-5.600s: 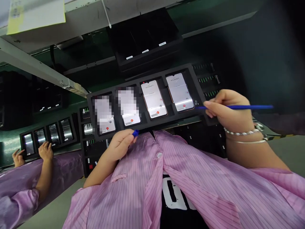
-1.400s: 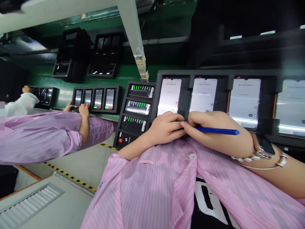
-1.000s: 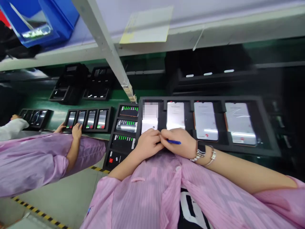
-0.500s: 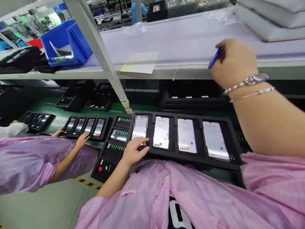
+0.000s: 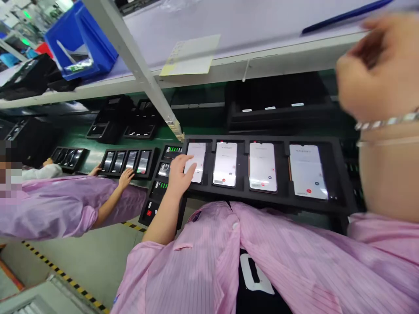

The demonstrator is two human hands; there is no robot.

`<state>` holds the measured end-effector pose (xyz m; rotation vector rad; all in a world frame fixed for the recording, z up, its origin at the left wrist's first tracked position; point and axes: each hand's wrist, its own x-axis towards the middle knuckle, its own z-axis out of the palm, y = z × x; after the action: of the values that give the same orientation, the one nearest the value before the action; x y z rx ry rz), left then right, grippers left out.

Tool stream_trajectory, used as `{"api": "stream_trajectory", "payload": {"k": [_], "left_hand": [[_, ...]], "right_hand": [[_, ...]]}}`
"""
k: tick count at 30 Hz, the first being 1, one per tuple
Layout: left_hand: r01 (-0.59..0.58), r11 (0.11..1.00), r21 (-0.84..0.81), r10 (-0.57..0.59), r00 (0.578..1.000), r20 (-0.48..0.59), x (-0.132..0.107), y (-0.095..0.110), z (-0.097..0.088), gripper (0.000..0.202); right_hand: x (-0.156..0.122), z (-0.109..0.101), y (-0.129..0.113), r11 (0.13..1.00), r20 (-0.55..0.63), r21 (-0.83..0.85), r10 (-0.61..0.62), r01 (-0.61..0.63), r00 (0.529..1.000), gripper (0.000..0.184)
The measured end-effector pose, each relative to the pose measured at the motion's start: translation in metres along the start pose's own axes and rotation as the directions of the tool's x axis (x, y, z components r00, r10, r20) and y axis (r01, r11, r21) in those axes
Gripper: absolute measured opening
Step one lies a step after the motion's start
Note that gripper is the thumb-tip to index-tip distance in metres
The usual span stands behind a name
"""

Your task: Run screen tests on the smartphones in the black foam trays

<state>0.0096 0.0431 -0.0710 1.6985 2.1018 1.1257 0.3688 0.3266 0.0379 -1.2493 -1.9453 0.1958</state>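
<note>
I have the left hand (image 5: 179, 173) at the left end of a long black tray (image 5: 283, 163), which lies along the near edge of the bench (image 5: 80, 137). Its fingers are loosely spread, thumb and forefinger apart, over the lit screen of the leftmost phone (image 5: 199, 161); they grip nothing, and I cannot tell from here whether the tips press the glass or only hover.

The right hand (image 5: 376, 65) is up by the front edge of the raised shelf (image 5: 262, 30), towards its right side and blurred on my feed. The fingers are loosely curled round a hollow, with nothing visible in the grasp, so I read it as released. A blue pen (image 5: 343, 17) lies aslant on the shelf just beyond the knuckles, apart from the hand as far as I can see.

The second phone (image 5: 225, 164), third phone (image 5: 262, 167) and fourth phone (image 5: 308, 172) sit face up in their own compartments of the tray, screens lit white.

Further left along the bench's near edge, I see a co-worker's hand (image 5: 126, 178) at a smaller tray of phones (image 5: 148, 168). A sheet of paper (image 5: 191, 54) overlaps the shelf's front edge above.
</note>
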Motion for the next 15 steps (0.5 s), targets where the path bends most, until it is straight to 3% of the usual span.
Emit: {"api": "stream_trajectory", "payload": {"k": [2,4,7,9,12,15], "left_hand": [[0.028,0.979,0.201,-0.039,0.998,0.054,0.031,-0.004,0.001,0.044],[0.050,0.901,0.430,-0.104,0.989,0.103,0.060,-0.005,0.006,0.048],[0.044,0.825,0.563,-0.139,0.982,0.127,0.090,-0.004,0.014,0.049],[0.031,0.833,0.553,-0.122,0.984,0.129,0.098,-0.004,0.016,0.046],[0.048,0.893,0.447,-0.101,0.990,0.095,0.102,-0.008,0.011,0.040],[0.084,0.990,0.117,-0.098,0.988,0.118,0.097,-0.009,-0.009,0.043]], "right_hand": [[-0.060,-0.011,-0.008,0.995,0.053,0.094,-0.027,0.022,0.998,0.053],[-0.111,-0.015,-0.005,0.975,0.193,0.180,0.097,-0.133,0.976,0.057],[-0.159,-0.016,0.009,0.888,0.381,0.163,0.345,-0.430,0.858,0.055],[-0.175,-0.015,0.016,0.833,0.416,0.150,0.435,-0.532,0.798,0.052],[-0.182,-0.014,0.018,0.734,0.414,0.239,0.515,-0.635,0.751,0.050],[-0.179,-0.015,0.016,0.605,0.378,0.379,0.590,-0.701,0.714,0.045]]}}
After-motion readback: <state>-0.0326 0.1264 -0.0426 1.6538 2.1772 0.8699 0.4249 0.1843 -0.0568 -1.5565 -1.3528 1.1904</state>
